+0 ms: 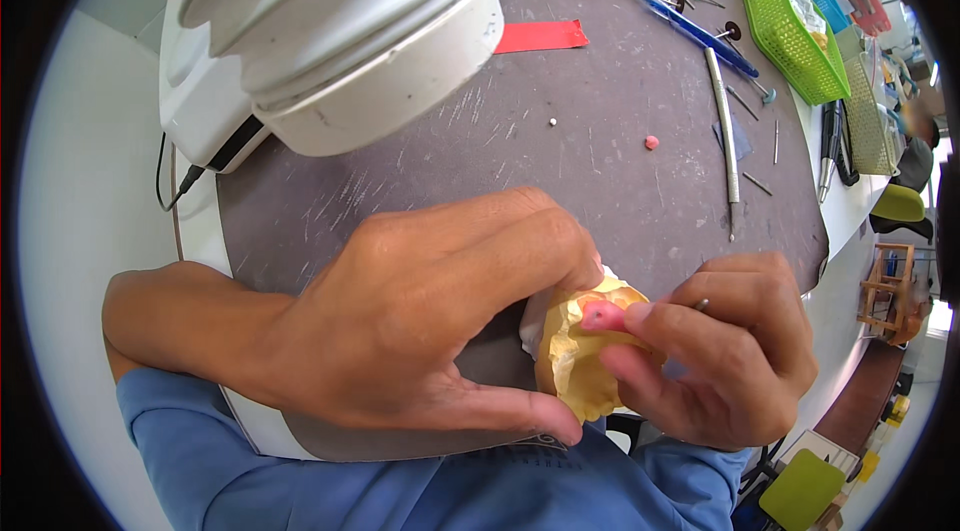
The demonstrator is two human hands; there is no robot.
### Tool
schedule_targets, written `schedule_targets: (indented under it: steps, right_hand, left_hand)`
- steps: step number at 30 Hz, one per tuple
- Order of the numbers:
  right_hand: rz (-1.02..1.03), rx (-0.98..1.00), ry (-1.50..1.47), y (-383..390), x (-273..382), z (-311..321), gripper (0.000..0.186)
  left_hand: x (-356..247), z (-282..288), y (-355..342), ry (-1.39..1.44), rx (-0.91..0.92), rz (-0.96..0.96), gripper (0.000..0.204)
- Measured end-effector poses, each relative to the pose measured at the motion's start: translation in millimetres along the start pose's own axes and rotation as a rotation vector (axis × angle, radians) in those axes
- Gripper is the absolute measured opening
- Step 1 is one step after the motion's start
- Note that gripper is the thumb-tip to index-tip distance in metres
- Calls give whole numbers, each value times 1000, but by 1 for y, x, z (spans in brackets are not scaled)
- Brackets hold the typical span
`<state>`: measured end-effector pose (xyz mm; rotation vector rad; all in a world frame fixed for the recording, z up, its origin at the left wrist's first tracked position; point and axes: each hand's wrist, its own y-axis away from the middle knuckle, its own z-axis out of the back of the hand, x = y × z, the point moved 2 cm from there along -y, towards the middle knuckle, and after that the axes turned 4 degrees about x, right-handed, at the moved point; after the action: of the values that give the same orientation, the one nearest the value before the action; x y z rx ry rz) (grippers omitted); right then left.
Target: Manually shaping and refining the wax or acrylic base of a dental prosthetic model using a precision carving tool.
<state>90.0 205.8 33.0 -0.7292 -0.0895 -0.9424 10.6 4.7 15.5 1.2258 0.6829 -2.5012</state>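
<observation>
Overhead, the white lamp head [330, 31] crowds your view. Your left hand [430, 321] pinches the yellow dental cast [575, 361] off the desk's near edge; your right hand [730, 351], fingers pressed together around a thin metal tool [702, 305], works pink wax [603, 316]. A slackened pinch likely drops the cast; a slip gouges it.

A dental workshop: a scratched grey bench mat [600, 161] strewn with burs, hand tools [727, 131] and green baskets [795, 26].
</observation>
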Motion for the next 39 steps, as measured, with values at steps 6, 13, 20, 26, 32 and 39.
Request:
schedule_targets:
  steps: [6,13,20,26,32,39]
  right_hand:
    - [79,1,106,-1,7,0,38]
    - [379,80,364,-4,13,7,32]
    - [29,-167,281,12,-2,30,30]
    - [-265,-471,-401,28,-9,6,30]
    - [-405,-340,-158,20,-23,13,29]
    - [-430,58,186,8,-37,16,27]
  left_hand:
    - [-1,1,1,8,-9,-18,74]
    - [-1,-1,1,35,-5,-16,71]
    - [0,-1,3,-58,8,-19,75]
    - [2,-7,-2,-50,-99,-68,79]
    - [0,-7,1,-148,-3,-225,81]
    - [-6,-12,-3,-213,11,-134,72]
